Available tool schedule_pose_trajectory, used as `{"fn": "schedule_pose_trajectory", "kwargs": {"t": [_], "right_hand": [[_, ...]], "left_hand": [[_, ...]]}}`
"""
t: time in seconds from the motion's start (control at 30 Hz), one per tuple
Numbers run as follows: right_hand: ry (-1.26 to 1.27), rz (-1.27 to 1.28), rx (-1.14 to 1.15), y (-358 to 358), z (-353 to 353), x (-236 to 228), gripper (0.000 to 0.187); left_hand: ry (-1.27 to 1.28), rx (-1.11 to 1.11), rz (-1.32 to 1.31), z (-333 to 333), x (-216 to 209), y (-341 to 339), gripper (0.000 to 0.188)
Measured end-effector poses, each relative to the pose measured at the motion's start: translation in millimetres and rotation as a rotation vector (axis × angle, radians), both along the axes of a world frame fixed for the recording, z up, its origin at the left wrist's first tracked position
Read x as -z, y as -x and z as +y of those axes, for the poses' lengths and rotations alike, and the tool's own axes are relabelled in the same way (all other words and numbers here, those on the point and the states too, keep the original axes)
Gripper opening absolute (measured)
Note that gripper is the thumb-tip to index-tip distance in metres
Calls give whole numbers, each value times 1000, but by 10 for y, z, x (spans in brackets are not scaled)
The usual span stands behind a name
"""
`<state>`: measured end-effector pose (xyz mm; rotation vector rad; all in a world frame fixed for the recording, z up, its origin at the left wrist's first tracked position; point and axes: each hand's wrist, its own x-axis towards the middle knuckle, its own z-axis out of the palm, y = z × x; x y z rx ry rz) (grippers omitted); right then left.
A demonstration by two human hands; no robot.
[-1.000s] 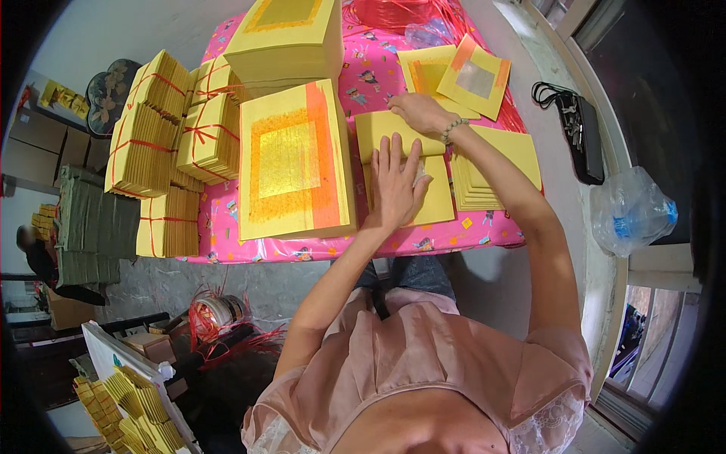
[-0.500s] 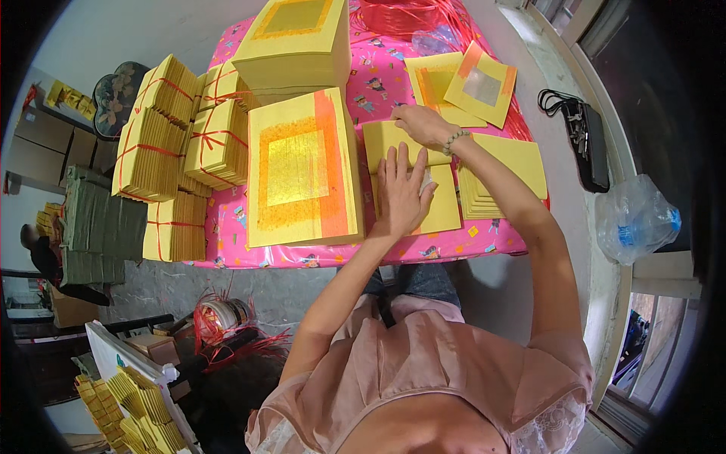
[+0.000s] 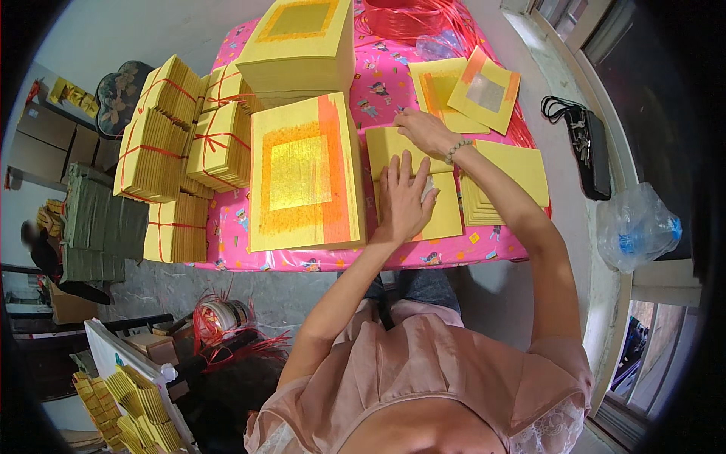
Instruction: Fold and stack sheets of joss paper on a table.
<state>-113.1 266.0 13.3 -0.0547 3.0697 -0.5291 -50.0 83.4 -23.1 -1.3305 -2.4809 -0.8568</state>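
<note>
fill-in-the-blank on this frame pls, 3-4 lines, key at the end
1. The left hand lies flat on a plain ____ sheet.
2. The table wears a ____ patterned cloth.
3. The bundles at the person's left are tied with ____ string.
4. The big stack beside the left hand has a ____ square at its centre.

Missing words: yellow; pink; red; gold

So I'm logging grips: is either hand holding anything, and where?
Left hand lies flat on the yellow sheet; right hand pinches its far edge.
</note>
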Motion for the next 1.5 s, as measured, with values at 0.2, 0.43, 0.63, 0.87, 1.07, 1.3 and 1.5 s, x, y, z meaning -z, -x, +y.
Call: {"fn": "schedule_pose_trajectory", "kwargs": {"t": [0.2, 0.43, 0.63, 0.87, 1.07, 1.3, 1.5], "right_hand": [[-265, 198, 72, -345, -260, -99, 27], [-507, 135, 178, -1277, -658, -153, 31], [-531, 131, 107, -1383, -636, 18, 34], [-498, 190, 189, -1390, -714, 212, 39], [-379, 158, 211, -1417, -681, 238, 37], [-370, 248, 250, -1409, -787, 268, 42], [-354, 272, 220, -1314, -723, 139, 34]], "left_hand": [[25, 12, -32, -17, -1, 14, 56], [9, 17, 6, -28, -12, 12, 56], [21, 17, 37, -38, 25, 32, 56], [24, 46, 23, -67, 28, 67, 56], [72, -19, 19, -192, 24, 26, 61], [82, -101, -70, -189, 102, 34, 62], [90, -104, -60, -187, 141, 53, 62]]}}
